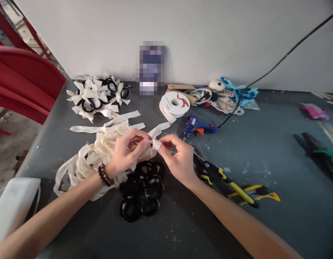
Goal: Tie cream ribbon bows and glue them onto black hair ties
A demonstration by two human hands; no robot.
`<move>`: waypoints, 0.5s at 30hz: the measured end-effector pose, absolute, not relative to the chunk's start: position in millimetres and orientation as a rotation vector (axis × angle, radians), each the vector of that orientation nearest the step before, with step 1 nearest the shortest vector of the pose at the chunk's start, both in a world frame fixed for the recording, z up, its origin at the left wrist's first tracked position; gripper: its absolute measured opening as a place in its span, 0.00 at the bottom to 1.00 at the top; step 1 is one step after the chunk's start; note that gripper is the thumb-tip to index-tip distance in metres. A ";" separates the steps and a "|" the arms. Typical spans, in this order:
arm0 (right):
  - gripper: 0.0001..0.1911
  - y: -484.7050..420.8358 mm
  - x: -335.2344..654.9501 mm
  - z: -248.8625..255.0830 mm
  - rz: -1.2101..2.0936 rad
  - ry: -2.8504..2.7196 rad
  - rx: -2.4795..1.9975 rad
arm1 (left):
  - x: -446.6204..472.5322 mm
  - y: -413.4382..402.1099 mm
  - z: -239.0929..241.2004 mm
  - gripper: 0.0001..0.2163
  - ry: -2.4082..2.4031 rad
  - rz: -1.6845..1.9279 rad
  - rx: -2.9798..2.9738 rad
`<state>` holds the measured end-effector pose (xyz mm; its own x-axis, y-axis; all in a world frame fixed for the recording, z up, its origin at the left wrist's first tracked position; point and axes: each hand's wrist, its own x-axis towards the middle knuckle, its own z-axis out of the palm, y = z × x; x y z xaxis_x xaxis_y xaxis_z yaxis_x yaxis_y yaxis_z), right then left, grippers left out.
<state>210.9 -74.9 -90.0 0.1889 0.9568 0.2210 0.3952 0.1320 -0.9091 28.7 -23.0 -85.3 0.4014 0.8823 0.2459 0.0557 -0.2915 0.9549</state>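
The step in hand looks like folding or knotting ribbon: the left hand [128, 149] and the right hand [178, 158] meet above the counter [263, 151], each grip pinched at the fingertips on one small ribbon loop [156, 144]. That loop sits between them, in front of the spool [169, 104]; whether the strip trailing from the spool joins it cannot be told. The next move seems to call for a firm, even pinch while the fold is drawn snug. Counted, there is one spool, one blue glue gun [194, 125] to its right, and one pair of yellow-and-black pliers [240, 192] overlapping another yellow-edged tool [263, 194]. Below the hands lie at least six black hair ties [130, 212], overlapping too much for an exact tally. The loose ribbon heap [84, 163] and the pile of bows [97, 95] at far left hold many pieces, too tangled to number.
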 end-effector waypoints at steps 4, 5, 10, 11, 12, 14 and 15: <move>0.06 -75.3 210.7 -91.6 0.736 -1.282 -1.428 | 28.6 -21.8 -89.0 0.06 0.775 1.048 1.816; 0.06 -75.6 210.3 -91.7 0.738 -1.275 -1.419 | 28.8 -21.4 -89.7 0.06 0.777 1.051 1.853; 0.06 -76.8 208.3 -90.4 0.675 -1.333 -1.388 | 30.1 -21.0 -91.5 0.07 0.850 1.054 1.879; 0.06 -76.7 208.3 -90.5 0.666 -1.339 -1.386 | 30.3 -21.4 -91.5 0.07 0.861 1.043 1.869; 0.08 -76.6 208.5 -91.0 0.661 -1.342 -1.389 | 30.4 -21.8 -91.4 0.07 0.874 1.032 1.866; 0.10 -76.2 209.4 -92.9 0.654 -1.355 -1.405 | 30.8 -22.9 -90.5 0.06 0.904 1.026 1.887; 0.11 -76.1 209.9 -94.1 0.651 -1.365 -1.415 | 30.9 -23.5 -89.7 0.05 0.922 1.034 1.902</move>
<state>209.9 -76.1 -94.1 0.2108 0.9421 0.2608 0.3903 0.1635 -0.9061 30.9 -23.5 -89.7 0.4094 0.8516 0.3273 0.2282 -0.4430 0.8670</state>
